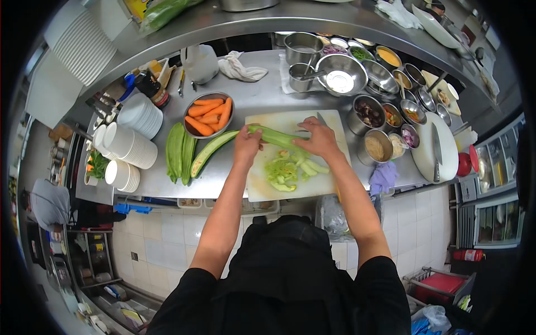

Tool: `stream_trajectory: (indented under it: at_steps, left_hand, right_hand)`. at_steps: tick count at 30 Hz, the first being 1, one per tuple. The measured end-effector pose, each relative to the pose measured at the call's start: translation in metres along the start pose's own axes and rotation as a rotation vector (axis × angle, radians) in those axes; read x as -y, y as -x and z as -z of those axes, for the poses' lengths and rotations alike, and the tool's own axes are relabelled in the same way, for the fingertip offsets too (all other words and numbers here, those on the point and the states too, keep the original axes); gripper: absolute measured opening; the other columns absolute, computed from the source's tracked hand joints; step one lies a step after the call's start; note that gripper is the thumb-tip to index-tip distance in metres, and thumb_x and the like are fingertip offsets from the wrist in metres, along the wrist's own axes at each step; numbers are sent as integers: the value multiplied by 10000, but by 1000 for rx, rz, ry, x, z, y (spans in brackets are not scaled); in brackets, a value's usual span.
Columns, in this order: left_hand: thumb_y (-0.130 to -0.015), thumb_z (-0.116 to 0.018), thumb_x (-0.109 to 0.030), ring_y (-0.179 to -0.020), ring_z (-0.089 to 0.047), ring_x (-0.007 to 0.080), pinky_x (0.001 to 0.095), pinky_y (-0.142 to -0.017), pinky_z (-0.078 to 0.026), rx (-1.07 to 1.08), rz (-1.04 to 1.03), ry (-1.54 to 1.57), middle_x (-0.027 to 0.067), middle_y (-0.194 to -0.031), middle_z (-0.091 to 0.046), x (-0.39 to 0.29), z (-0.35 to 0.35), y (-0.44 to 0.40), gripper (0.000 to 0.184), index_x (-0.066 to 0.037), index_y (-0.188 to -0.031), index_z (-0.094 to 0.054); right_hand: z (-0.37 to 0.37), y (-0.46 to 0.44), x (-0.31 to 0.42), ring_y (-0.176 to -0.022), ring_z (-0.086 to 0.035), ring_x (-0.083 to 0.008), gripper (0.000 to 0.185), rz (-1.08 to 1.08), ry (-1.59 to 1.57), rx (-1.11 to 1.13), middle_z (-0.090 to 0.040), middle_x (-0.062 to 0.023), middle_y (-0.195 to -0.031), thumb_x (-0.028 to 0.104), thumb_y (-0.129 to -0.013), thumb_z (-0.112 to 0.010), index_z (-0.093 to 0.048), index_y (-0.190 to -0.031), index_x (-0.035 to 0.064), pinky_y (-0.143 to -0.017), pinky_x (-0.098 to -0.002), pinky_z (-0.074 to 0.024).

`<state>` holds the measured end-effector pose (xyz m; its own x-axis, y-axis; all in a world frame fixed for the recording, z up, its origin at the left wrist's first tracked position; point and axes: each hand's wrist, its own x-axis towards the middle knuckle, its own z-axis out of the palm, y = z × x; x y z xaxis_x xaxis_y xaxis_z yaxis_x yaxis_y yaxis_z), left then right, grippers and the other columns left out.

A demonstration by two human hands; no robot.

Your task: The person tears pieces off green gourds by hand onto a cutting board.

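Observation:
A long green gourd lies across the upper part of the white cutting board, held in both hands. My left hand is closed around its left end, and my right hand grips its right end. Below it on the board are pale green scraps and cut pieces. A knife lies behind my right hand, mostly hidden. Left of the board, a cut gourd piece rests beside several whole green gourds. A metal bowl of carrots sits just behind them.
Stacked white bowls stand at the left. Metal pots and bowls of ingredients fill the right side, near a purple cloth and a round board with a knife. A steel shelf overhangs the back. A person is at far left.

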<state>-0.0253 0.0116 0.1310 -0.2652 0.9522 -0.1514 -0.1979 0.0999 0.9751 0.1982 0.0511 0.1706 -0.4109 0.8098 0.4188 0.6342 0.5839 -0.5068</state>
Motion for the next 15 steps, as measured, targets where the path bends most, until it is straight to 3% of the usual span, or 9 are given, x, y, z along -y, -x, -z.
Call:
stream_trajectory:
  at_steps: [3, 4, 6, 8, 10, 12, 15]
  left_hand:
    - [-916, -489, -199, -654, -576, 136, 244, -537, -454, 54, 67, 62, 59, -837, -602, 7, -6, -1, 302, -47, -1176, -459]
    - [-926, -467, -232, -690, -574, 136, 252, -573, -459, 35, 79, 160, 62, -862, -605, 11, -11, 0, 322, -52, -1192, -458]
    - [-945, -424, -297, -760, -569, 136, 269, -645, -467, -11, 91, 356, 70, -913, -610, 22, -22, 6, 368, -60, -1226, -456]
    - [-955, -370, -366, -866, -563, 162, 327, -785, -457, -19, 90, 77, 86, -1004, -607, 41, -23, 18, 421, -52, -1206, -496]
    - [-928, -409, -367, -921, -582, 251, 391, -854, -432, 37, -84, -128, 142, -1072, -606, 100, -23, 18, 435, -46, -1205, -504]
    - [-898, -438, -413, -1009, -557, 328, 404, -944, -363, 55, 8, -352, 185, -1062, -602, 82, -31, 52, 466, -54, -1182, -522]
    - [-862, -463, -462, -1059, -530, 358, 420, -988, -304, 30, 56, -596, 237, -1059, -581, 47, -30, 67, 503, -88, -1191, -529]
  right_hand:
    - [0, -6, -7, -751, -614, -316, 325, -61, -71, 397, -641, -122, -749, 289, -669, -695, -658, -879, 44, -690, -393, -480]
    - [1, -4, -5, -713, -609, -312, 296, -64, -80, 393, -633, -135, -733, 277, -678, -686, -655, -833, 26, -661, -381, -472]
    - [-10, 1, -9, -638, -576, -248, 295, -143, -177, 327, -606, -115, -679, 278, -686, -690, -650, -825, 21, -607, -347, -449]
    - [-17, 4, 6, -545, -476, -152, 285, -206, -300, 225, -561, -102, -612, 256, -705, -687, -624, -775, -13, -529, -313, -396]
    - [-36, 8, 19, -536, -461, -135, 286, -323, -336, 82, -546, -95, -598, 249, -710, -683, -606, -744, -24, -515, -308, -384]
    - [-48, 8, 39, -533, -450, -113, 279, -450, -397, -48, -539, -74, -586, 225, -712, -680, -580, -699, -34, -509, -298, -384]
    - [-85, 10, 39, -544, -460, -113, 234, -520, -426, -151, -555, -48, -594, 203, -709, -679, -591, -708, -14, -523, -299, -401]
